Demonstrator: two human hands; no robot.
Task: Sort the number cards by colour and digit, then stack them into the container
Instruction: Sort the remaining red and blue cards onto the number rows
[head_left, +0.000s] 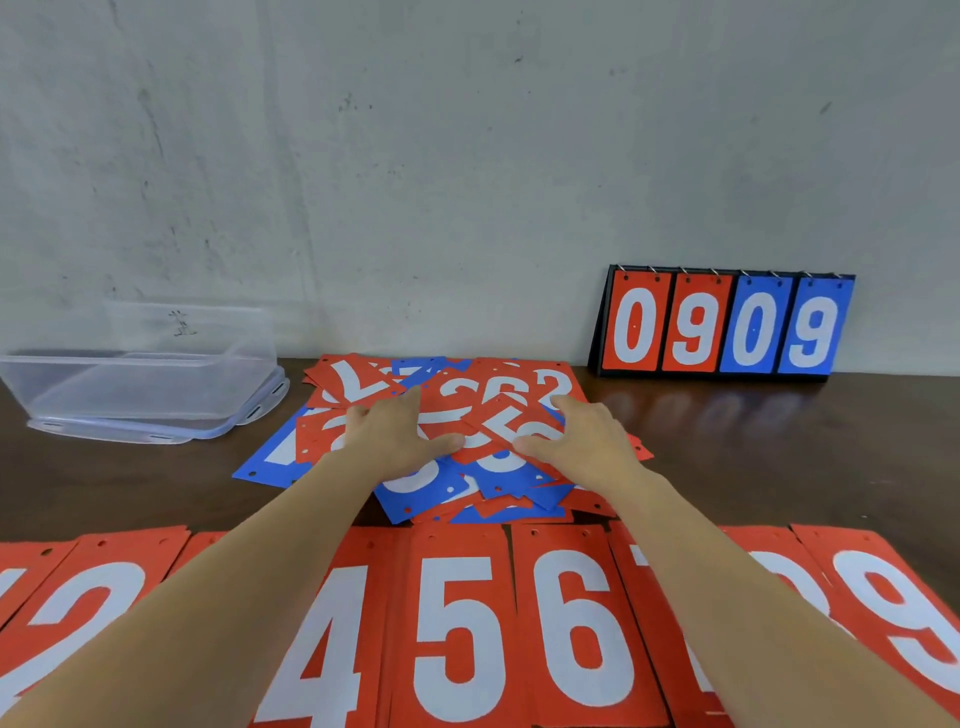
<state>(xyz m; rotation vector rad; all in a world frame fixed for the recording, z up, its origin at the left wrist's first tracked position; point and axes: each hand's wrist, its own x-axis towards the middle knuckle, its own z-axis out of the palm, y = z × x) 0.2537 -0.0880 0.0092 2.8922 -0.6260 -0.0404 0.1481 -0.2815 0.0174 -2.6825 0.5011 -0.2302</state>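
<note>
The left hand and the right hand both lie palm down on the mixed pile of number cards. Their fingers are spread and close to straight, and their thumbs point toward each other. Neither hand seems to have hold of anything. The far fingertips are foreshortened from this angle, though, so a card edge caught under one cannot be ruled out.

The pile sits mid-table, with red and blue cards overlapping at all angles, some face up and some turned. Nearer the person, a red row lies in digit order. The 2, 4, 5, 6 and 9 read clearly, while the forearms cover the cards between them. No matching blue row shows.

The clear container stands well apart at the far left on its lid, and no cards show through its walls. A flip scoreboard reading 0909 stands against the wall on the right of the dark table.

The step in hand looks like sorting. The hands are probably fanning or searching the pile for the next card. The next move calls for singling out one card, likely a blue one, and lifting it by an edge without dragging its neighbours. It then needs laying where a new run can start. Stacking into the container is not yet begun.
</note>
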